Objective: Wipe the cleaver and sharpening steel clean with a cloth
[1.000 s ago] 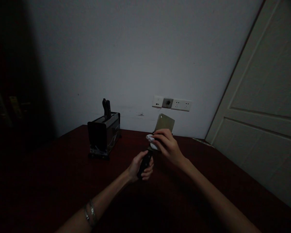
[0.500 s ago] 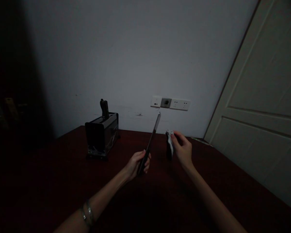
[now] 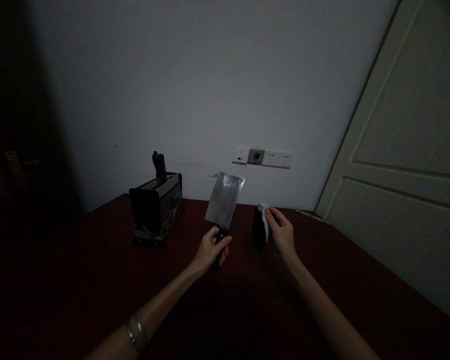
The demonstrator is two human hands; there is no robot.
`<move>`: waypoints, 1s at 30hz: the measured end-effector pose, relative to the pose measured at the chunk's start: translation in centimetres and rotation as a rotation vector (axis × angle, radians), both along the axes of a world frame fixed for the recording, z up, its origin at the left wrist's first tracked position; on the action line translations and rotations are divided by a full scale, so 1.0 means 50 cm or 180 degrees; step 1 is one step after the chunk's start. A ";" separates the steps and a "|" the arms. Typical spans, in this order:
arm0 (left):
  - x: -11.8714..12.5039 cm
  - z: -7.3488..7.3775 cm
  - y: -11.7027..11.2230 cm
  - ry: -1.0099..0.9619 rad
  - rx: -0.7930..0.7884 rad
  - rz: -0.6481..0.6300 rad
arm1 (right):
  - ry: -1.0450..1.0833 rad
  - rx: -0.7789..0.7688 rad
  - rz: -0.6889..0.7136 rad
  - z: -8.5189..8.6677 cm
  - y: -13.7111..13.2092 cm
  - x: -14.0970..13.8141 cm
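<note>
My left hand [image 3: 211, 250] is closed around the black handle of a cleaver [image 3: 225, 200]. Its broad metal blade points up and away, with one flat side facing me. To the right, my right hand [image 3: 282, 232] pinches a black and white cloth-like piece [image 3: 261, 230] by its white edge. The piece hangs down above the table, apart from the blade. Its exact kind is hard to make out in the dim light.
On the dark red table [image 3: 195, 310], a black and metal knife block [image 3: 155, 205] stands at the left with black handles [image 3: 159, 166] sticking up. Behind is a wall with sockets [image 3: 263, 157]. A pale panelled door [image 3: 401, 190] borders the right side.
The cleaver has turned in my left hand from edge-on to showing its flat side. The black and white piece has turned slightly, showing more of its black side.
</note>
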State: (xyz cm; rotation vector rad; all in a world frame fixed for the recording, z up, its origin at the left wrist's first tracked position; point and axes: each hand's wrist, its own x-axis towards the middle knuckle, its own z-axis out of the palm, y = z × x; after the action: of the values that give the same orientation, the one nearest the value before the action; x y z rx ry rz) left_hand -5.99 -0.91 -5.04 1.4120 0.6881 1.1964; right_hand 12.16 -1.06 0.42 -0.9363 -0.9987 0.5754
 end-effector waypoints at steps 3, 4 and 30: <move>0.002 -0.001 0.001 0.0166 0.0026 0.0294 | -0.0109 0.0022 0.0030 -0.002 -0.004 -0.004; 0.003 -0.001 0.001 0.0234 0.0034 0.0375 | -0.0177 0.0042 0.0005 -0.001 -0.006 -0.005; 0.038 -0.010 -0.053 -0.0029 0.0179 0.0624 | -0.4661 0.1498 0.1111 0.082 0.001 -0.045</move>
State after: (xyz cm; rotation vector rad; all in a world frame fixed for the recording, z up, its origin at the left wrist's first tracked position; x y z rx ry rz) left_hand -4.10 -3.56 -5.55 1.4091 0.8065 1.3833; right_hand 9.92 -1.01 4.53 -0.6623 -2.5025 -0.2069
